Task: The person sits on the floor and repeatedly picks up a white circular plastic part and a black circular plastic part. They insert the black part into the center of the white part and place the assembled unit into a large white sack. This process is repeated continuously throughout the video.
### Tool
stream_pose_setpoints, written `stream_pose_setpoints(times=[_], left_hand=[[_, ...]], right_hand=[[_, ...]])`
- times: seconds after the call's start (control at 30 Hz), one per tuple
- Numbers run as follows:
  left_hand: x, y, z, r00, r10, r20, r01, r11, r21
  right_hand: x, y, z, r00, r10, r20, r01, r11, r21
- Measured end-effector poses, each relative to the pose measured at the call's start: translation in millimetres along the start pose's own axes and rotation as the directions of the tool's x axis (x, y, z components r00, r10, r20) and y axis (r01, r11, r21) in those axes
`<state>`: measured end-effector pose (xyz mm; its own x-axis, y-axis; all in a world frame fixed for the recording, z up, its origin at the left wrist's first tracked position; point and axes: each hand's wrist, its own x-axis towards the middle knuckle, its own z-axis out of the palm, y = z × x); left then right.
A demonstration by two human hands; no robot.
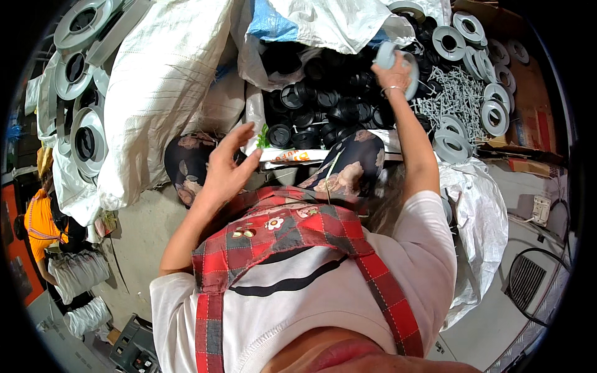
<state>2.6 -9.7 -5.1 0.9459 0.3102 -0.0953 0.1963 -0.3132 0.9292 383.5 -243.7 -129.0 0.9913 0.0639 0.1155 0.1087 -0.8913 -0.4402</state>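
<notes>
My left hand [229, 163] hovers above my lap with its fingers apart, holding nothing. Just past its fingertips is a small green leafy piece [263, 137]. My right hand [394, 76] reaches far out at the right, its fingers on a light grey plastic ring [385, 56], slightly blurred. Another grey ring [410, 74] is right beside that hand. Between the hands lies a heap of round black plastic caps [303, 118]. Right of it spreads a pile of small grey screw-like pieces [452, 96].
Grey flanged rings [495, 118] lie along a cardboard box [528, 112] at the right. A large white woven sack [161, 93] stands at the left, near stacked grey discs with black centres [87, 133]. Another person in an orange top [42, 221] is at the far left.
</notes>
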Motion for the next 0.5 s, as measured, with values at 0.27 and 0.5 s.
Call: stream_pose_setpoints(times=[0.27,0.5], left_hand=[[59,-11,38,0.882,0.460,0.106,-0.441,0.725,0.530],[53,-61,24,0.990,0.114,0.089,-0.134,0.950,0.281]], right_hand=[[-150,-63,-47,0.519,-0.842,0.149,0.659,0.505,0.558],[-168,-91,-36,0.670,-0.565,0.482,-0.003,0.647,0.762]])
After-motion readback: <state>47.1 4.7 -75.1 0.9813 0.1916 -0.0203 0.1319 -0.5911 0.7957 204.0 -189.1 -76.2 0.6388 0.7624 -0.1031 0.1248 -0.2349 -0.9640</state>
